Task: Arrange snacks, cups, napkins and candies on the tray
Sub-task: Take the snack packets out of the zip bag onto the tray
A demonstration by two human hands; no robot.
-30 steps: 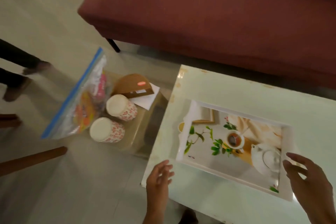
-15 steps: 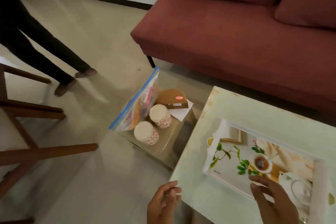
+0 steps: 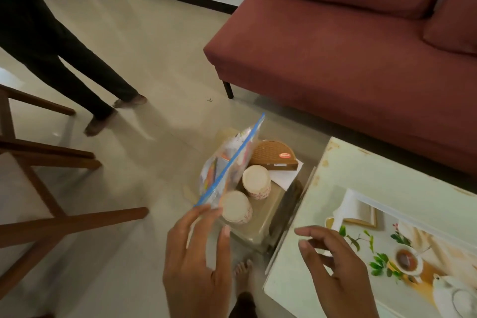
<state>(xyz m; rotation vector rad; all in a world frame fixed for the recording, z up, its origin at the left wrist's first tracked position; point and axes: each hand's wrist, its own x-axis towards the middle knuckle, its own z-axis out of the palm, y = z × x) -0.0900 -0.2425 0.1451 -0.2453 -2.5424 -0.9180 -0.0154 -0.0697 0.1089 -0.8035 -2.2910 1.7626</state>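
Observation:
A white tray printed with a teapot and leaves lies on the pale table at the right. On a low stool left of the table stand a clear zip bag of snacks and candies, two upside-down patterned paper cups, a brown half-round napkin holder and white napkins. My left hand is open with fingers spread, its fingertips at the bag's near corner and the near cup. My right hand hovers open over the table's left edge beside the tray.
A dark red sofa runs behind the table and stool. A wooden chair frame stands at the left. Another person's dark-trousered legs are on the tiled floor at the far left. My bare foot shows below the stool.
My view has swung left and nearer to the stool. My left hand has reached forward to the bag and near cup; my right hand has moved off the tray toward the table's left edge.

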